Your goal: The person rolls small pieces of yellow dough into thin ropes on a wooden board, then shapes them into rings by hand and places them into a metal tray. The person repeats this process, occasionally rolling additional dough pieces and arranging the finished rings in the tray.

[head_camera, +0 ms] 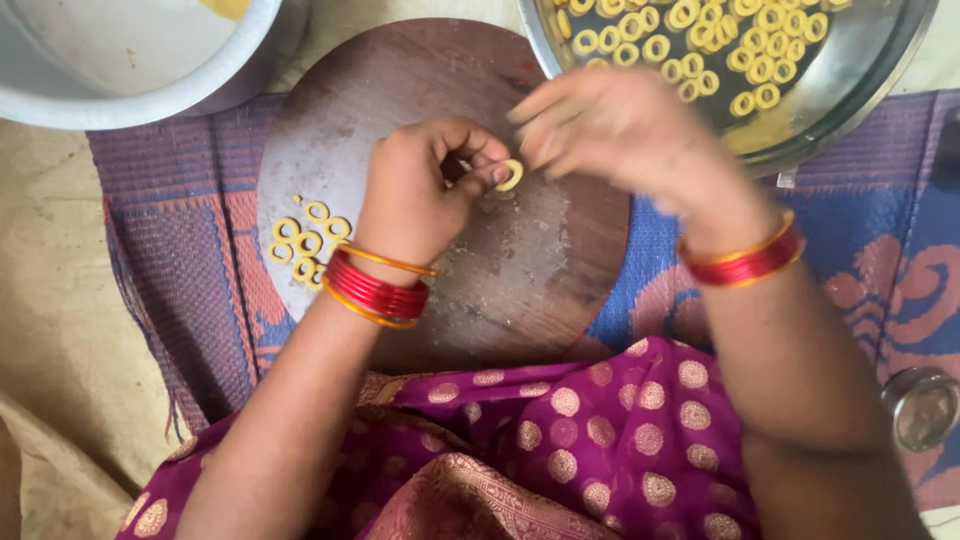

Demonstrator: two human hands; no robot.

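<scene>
Both hands meet above a round wooden board [520, 260]. The left hand [415, 195] pinches a small yellow dough ring [510, 175]; the blurred right hand [620, 130] has loose, curled fingers touching it. Squeezing too hard could likely break the soft ring.

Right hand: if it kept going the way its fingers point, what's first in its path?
The small yellow dough ring, pinched by the left hand. The right hand points left with its blurred fingertips right beside that ring; whether they touch is unclear.
</scene>
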